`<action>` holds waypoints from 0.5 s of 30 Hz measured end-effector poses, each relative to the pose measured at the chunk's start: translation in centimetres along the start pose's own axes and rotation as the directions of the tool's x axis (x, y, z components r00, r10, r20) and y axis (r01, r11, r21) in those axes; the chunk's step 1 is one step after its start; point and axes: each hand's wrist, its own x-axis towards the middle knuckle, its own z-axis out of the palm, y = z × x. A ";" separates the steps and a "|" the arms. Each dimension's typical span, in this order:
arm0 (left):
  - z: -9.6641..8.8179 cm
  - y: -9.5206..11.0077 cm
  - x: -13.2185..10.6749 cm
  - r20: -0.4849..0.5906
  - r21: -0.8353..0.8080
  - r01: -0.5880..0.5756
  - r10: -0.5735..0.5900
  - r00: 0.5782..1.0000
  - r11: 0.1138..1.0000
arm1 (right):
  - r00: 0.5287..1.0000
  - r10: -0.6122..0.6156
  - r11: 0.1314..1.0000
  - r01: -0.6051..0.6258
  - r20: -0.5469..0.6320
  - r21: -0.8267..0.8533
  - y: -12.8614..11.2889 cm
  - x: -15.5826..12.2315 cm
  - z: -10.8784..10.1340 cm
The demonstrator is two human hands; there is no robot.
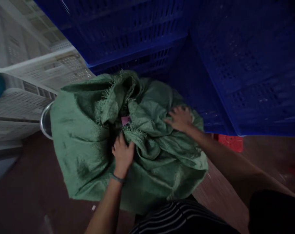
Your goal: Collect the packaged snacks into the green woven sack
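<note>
Blue crates (235, 48) stacked behind, white crates (28, 65) at left. Green woven sack (89, 146), crumpled and frayed at its mouth, is gripped by left hand (123, 152); right hand (180, 118) pressed flat on it.

Dim light. Blue slotted crates (211, 48) stacked ahead of me and right, white crates (28, 65) left. Dark reddish-brown floor (23, 195); red block (229, 141) under the blue stack.

No legible text, label, brand, number or sign anywhere in the head view — frame dim and motion-blurred. Checked the green woven sack (89, 136), the blue crates (247, 65) far right, the white crates (28, 65) far left, and the red object (229, 142) — none carries readable marking.
</note>
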 end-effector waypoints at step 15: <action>10.8 -7.5 3.2 0.169 0.386 -0.163 0.104 0.980 0.908 | 0.966 -0.085 0.955 0.010 0.242 0.295 -11.4 -3.1 14.0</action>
